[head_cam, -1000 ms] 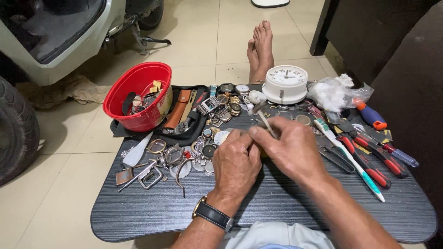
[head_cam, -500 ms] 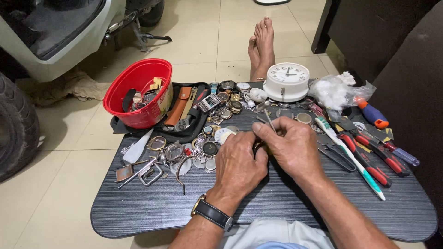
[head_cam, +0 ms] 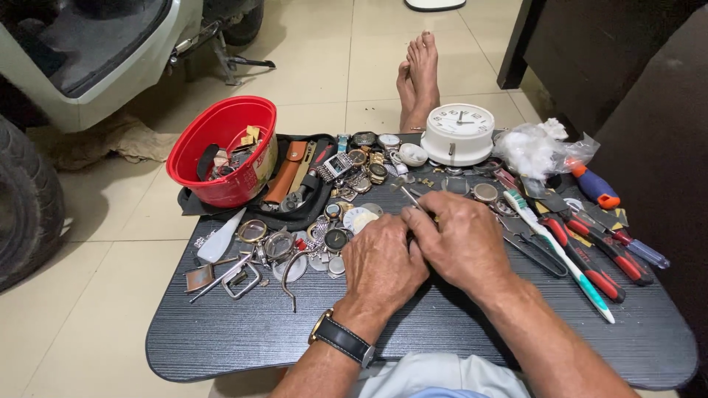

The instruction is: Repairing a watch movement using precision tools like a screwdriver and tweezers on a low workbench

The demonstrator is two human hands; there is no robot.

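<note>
Right hand [head_cam: 463,243] pinches a thin metal tool [head_cam: 413,197], tip pointing away; left hand [head_cam: 381,264], curled shut, hides its contents. Pressing both hands together steadies fine work.

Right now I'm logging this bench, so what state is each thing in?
Left hand: closed around something hidden, wearing a wristwatch.
Right hand: pinching a thin metal tool.
Red bowl: upright, holding small parts.
White clock: lying face up.
Toothbrush: lying flat.
Black pouch: open.
Plastic bag: crumpled.
</note>
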